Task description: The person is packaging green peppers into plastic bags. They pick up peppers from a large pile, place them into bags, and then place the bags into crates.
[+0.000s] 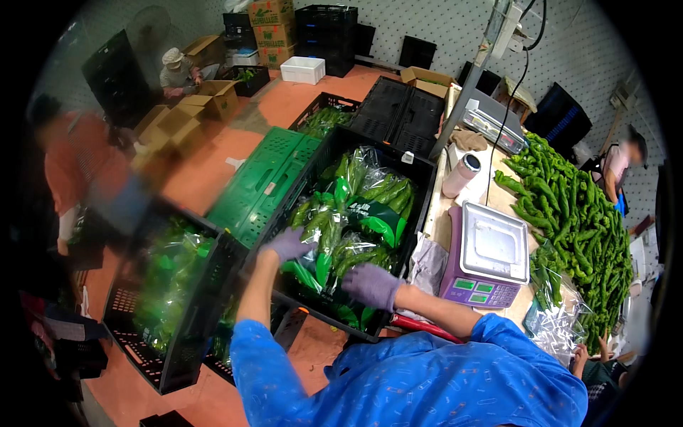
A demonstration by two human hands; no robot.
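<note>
Both my hands wear thin purple-grey gloves and reach into a black plastic crate (421, 213) filled with clear, green-printed bags of long green peppers (325, 229). At the crate's left side, my left hand (288, 244) rests on a bag; whether its fingers grip the plastic cannot be told. My right hand (372, 286) touches the bags near the crate's close end, its fingertips partly hidden among them. A purple digital scale (480, 267) with a metal pan stands on the table to the right, beside a pink-white tumbler (460, 176).
Loose green peppers (576, 229) are heaped on the table. A metal pole (472, 80) rises at its edge. Green crates (261, 187) adjoin on the left, near another black crate of bagged peppers (171, 288). Several people work around, one at the left (88, 160).
</note>
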